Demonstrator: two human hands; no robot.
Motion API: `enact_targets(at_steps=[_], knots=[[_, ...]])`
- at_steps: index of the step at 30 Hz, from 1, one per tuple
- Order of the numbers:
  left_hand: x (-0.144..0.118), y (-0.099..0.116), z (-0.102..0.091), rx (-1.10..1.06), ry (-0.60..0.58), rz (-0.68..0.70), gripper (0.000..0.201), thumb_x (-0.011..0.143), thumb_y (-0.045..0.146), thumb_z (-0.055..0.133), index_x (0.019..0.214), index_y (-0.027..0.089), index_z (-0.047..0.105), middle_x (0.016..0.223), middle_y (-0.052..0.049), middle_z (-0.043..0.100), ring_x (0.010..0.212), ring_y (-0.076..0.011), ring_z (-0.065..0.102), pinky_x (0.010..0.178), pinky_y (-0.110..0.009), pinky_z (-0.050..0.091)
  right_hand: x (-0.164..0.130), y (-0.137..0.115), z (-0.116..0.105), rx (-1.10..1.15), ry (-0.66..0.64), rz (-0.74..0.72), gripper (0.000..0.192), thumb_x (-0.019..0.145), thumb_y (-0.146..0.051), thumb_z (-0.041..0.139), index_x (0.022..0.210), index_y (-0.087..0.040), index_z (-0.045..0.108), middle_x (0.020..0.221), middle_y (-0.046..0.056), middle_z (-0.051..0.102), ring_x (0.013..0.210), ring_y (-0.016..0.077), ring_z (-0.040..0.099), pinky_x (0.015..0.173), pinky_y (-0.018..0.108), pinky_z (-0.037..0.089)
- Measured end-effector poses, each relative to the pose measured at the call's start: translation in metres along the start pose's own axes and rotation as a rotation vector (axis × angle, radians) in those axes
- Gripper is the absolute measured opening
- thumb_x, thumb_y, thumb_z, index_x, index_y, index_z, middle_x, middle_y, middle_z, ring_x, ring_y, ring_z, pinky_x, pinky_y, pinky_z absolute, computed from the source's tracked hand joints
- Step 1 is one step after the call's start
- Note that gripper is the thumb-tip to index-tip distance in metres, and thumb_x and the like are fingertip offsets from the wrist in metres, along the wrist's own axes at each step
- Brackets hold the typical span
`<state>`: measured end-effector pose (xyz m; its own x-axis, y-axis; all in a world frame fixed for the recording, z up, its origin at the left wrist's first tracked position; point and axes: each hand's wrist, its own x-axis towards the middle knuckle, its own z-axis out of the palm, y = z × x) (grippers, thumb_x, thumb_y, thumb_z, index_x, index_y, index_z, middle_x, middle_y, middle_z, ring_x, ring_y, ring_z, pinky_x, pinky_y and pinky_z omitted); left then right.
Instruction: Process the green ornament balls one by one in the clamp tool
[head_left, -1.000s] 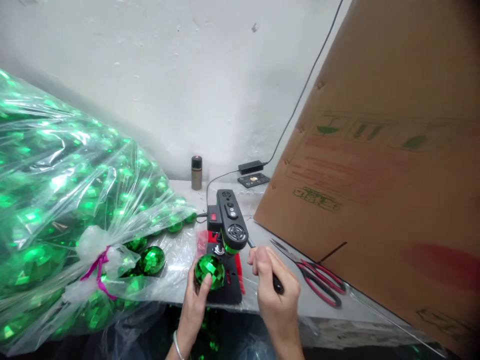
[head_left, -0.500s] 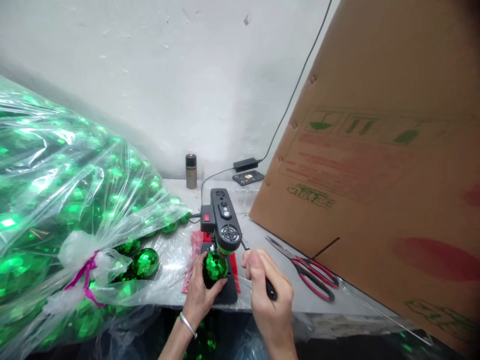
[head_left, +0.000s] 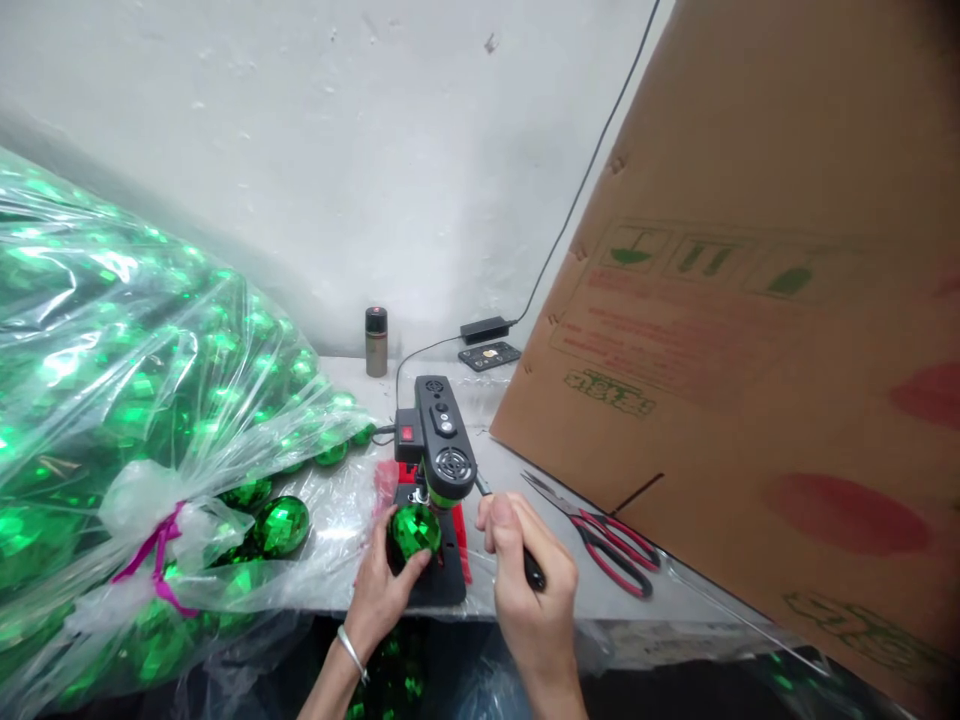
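Green and faceted like a mirror ball, a small round ornament (head_left: 415, 531) is being cupped by the fingers of the left hand (head_left: 382, 590) at lower centre of the frame, the thumb being pressed against its near side. It is being held on the flat black base of a small benchtop machine (head_left: 437, 462), directly under the machine's overhanging black head with its buttons and round grille. A slim black lever handle (head_left: 525, 562) is being gripped in the closed fingers of the right hand (head_left: 529, 585), just right of the ornament; the rod is being angled up toward the machine's head. A thin metal bangle (head_left: 351, 655) is being worn on the left wrist.

Red-handled scissors (head_left: 607, 545) are lying on the pale tabletop (head_left: 675, 610) right of the hands. A large brown cardboard sheet (head_left: 750, 300), printed with faded green and red marks, is being leaned across the right half. A bulging, crinkled clear plastic bag (head_left: 127, 400) of more green ornaments, tied with a pink ribbon (head_left: 154, 560), is filling the left side. A small metal cylinder (head_left: 376, 341) is standing at the white wall in the centre.
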<state>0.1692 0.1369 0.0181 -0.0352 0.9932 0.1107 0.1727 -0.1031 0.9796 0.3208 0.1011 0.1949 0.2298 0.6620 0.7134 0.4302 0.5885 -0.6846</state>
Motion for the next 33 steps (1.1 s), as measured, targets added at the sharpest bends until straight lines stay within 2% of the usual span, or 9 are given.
enact_targets(at_steps=[3, 7, 12, 17, 23, 27, 33], knots=[[0.004, -0.002, 0.001, -0.107, 0.063, -0.05, 0.077, 0.088, 0.068, 0.066, 0.145, 0.019, 0.049, 0.153, -0.019, 0.057, 0.148, -0.0379, 0.05, 0.126, -0.057, 0.037, -0.001, 0.001, 0.0, -0.002, -0.003, -0.009, 0.035, 0.107, -0.016, 0.044, 0.073, -0.022, 0.049, 0.067, -0.003, 0.051, 0.059, 0.0098, 0.053, 0.057, 0.022, 0.043], [0.007, -0.003, 0.001, -0.111, 0.058, -0.058, 0.082, 0.084, 0.071, 0.068, 0.143, 0.018, 0.051, 0.155, -0.019, 0.056, 0.151, -0.039, 0.046, 0.128, -0.058, 0.033, -0.002, 0.002, -0.001, 0.001, -0.003, -0.008, 0.036, 0.108, -0.016, 0.043, 0.073, -0.022, 0.048, 0.067, -0.003, 0.051, 0.059, 0.0101, 0.052, 0.057, 0.023, 0.043], [0.006, -0.002, 0.003, -0.034, 0.046, -0.003, 0.074, 0.084, 0.061, 0.072, 0.142, 0.02, 0.053, 0.153, -0.018, 0.058, 0.149, -0.038, 0.049, 0.127, -0.059, 0.035, -0.002, 0.001, 0.0, 0.019, -0.005, -0.001, 0.036, 0.109, -0.019, 0.043, 0.072, -0.022, 0.048, 0.066, -0.003, 0.049, 0.059, 0.0105, 0.051, 0.056, 0.023, 0.042], [0.001, -0.004, 0.014, 0.071, 0.031, 0.062, 0.073, 0.078, 0.049, 0.08, 0.141, 0.021, 0.054, 0.146, -0.018, 0.061, 0.142, -0.0404, 0.055, 0.122, -0.063, 0.041, -0.002, 0.0, -0.001, 0.018, -0.011, 0.01, 0.033, 0.108, -0.019, 0.043, 0.076, -0.022, 0.05, 0.066, -0.003, 0.05, 0.057, 0.0103, 0.05, 0.054, 0.023, 0.041], [-0.003, -0.015, 0.026, 0.159, -0.017, 0.185, 0.073, 0.083, 0.045, 0.077, 0.145, 0.02, 0.049, 0.152, -0.02, 0.053, 0.148, -0.0406, 0.048, 0.124, -0.064, 0.038, -0.005, 0.002, -0.002, 0.032, -0.012, 0.028, 0.032, 0.107, -0.019, 0.045, 0.077, -0.022, 0.054, 0.069, -0.002, 0.054, 0.06, 0.0118, 0.053, 0.055, 0.024, 0.043], [-0.002, -0.024, 0.026, 0.16, -0.042, 0.183, 0.078, 0.082, 0.045, 0.077, 0.148, 0.02, 0.045, 0.155, -0.021, 0.052, 0.149, -0.0427, 0.047, 0.124, -0.067, 0.037, -0.008, 0.005, -0.002, 0.062, -0.012, 0.027, 0.031, 0.107, -0.016, 0.044, 0.078, -0.022, 0.055, 0.071, -0.002, 0.054, 0.062, 0.0108, 0.054, 0.059, 0.023, 0.045], [-0.003, -0.027, 0.025, 0.18, -0.056, 0.155, 0.078, 0.082, 0.047, 0.078, 0.148, 0.019, 0.048, 0.152, -0.022, 0.057, 0.147, -0.0438, 0.051, 0.123, -0.068, 0.038, -0.02, 0.014, 0.002, 0.044, 0.027, -0.02, 0.031, 0.106, -0.013, 0.044, 0.079, -0.022, 0.053, 0.072, -0.002, 0.054, 0.063, 0.0114, 0.055, 0.058, 0.024, 0.044]])
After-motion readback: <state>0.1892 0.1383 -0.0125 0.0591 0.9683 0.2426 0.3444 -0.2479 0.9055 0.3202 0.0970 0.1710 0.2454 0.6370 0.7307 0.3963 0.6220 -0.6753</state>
